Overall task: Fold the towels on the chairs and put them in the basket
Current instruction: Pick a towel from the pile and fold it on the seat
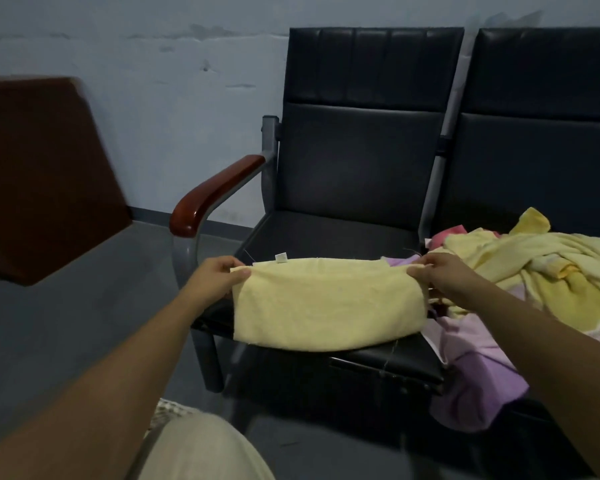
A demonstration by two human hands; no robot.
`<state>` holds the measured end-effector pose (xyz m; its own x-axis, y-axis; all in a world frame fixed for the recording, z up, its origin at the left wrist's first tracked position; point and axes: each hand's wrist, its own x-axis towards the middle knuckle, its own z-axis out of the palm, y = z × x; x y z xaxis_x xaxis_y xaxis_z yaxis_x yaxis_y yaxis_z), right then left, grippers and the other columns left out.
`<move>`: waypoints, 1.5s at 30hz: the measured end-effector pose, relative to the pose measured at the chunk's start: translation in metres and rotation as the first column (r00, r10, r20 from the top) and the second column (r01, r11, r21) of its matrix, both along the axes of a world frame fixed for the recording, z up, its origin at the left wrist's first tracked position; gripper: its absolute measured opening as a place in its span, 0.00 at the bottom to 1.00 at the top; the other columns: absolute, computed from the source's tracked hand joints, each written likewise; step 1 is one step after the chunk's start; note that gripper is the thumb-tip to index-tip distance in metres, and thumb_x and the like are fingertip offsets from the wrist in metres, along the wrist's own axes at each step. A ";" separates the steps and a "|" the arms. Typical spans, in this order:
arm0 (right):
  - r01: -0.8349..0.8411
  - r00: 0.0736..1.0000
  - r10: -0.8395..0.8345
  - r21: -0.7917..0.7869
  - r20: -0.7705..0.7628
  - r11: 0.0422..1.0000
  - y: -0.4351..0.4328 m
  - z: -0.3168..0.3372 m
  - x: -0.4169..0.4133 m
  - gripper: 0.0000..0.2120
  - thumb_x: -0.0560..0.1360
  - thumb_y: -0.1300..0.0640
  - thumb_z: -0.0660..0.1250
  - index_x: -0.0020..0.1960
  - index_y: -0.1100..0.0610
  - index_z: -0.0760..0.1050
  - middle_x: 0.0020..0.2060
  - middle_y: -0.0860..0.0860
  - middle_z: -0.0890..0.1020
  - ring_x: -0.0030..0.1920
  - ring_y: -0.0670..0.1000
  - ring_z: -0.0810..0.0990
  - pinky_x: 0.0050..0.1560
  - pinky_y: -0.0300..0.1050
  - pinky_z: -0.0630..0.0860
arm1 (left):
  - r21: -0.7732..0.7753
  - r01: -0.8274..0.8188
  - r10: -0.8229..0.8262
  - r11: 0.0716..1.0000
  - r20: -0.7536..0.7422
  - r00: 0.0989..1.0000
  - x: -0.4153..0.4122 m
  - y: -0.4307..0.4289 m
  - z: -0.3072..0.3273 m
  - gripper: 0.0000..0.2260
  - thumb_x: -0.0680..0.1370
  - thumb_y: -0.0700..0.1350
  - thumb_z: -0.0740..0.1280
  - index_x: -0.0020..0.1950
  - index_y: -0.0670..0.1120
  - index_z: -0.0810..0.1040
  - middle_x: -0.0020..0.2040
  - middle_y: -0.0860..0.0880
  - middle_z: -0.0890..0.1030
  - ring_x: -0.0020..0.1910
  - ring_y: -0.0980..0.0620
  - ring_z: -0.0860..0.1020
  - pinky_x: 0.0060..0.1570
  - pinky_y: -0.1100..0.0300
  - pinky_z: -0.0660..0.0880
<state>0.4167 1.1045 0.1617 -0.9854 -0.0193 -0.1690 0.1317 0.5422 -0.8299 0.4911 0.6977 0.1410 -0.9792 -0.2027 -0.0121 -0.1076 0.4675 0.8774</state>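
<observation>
A pale yellow towel, folded over once, lies on the seat of the left black chair, its lower fold hanging a little over the front edge. My left hand pinches its upper left corner. My right hand pinches its upper right corner. A small white tag sticks up from the top edge. On the right chair lies a heap of unfolded towels: yellow ones, a pink one behind, and a lilac one hanging off the seat front. A bit of what may be a basket's woven rim shows at the bottom.
The left chair has a reddish wooden armrest on a grey metal frame. A brown wooden panel stands at the left against the pale wall. Grey floor lies between them. My knee in beige trousers fills the bottom centre.
</observation>
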 end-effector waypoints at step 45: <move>-0.456 0.816 0.578 0.636 0.018 0.623 -0.150 -0.106 0.021 0.31 0.84 0.40 0.48 0.82 0.52 0.48 0.81 0.56 0.44 0.81 0.53 0.41 0.79 0.53 0.39 | -0.309 -0.075 0.163 0.948 0.271 0.948 -0.065 0.027 -0.020 0.16 0.77 0.43 0.70 0.64 0.41 0.77 0.58 0.43 0.80 0.56 0.44 0.78 0.53 0.53 0.74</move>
